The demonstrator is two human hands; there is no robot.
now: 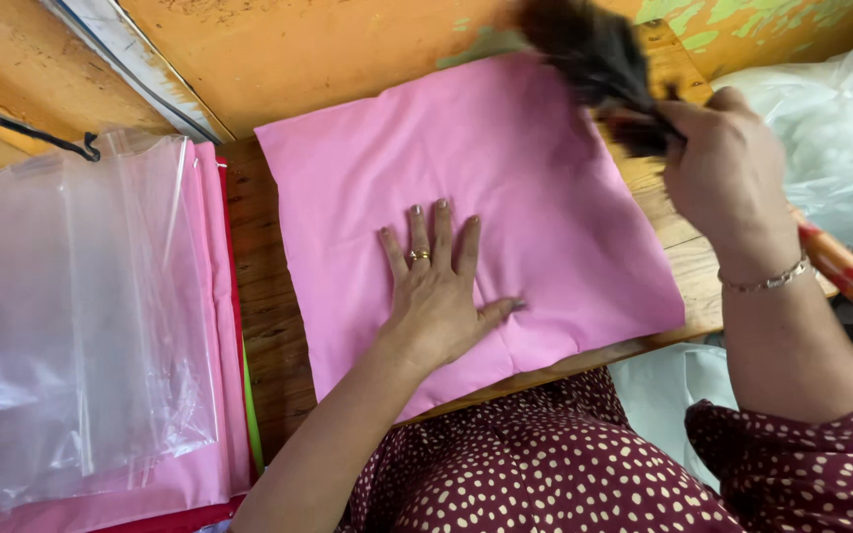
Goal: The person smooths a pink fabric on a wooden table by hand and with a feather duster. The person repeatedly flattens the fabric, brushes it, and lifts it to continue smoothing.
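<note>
The left hand (436, 286) lies flat, fingers spread, pressed palm-down on a square of pink cloth (505, 158) that covers most of a small wooden table (259, 296); a ring shows on 1 finger. The right hand (728, 168) is closed around the handle of a dark bristle brush (594, 59), whose blurred head sits over the cloth's far right corner; an orange-red stick (851, 276) runs out below the wrist, which wears a thin bracelet. At the left, clear plastic bags (71, 306) rest on a stack of folded pink cloths (219, 326), with red and green edges just beneath. A white plastic bag (831, 128) sits at the right, beside the table.
</note>
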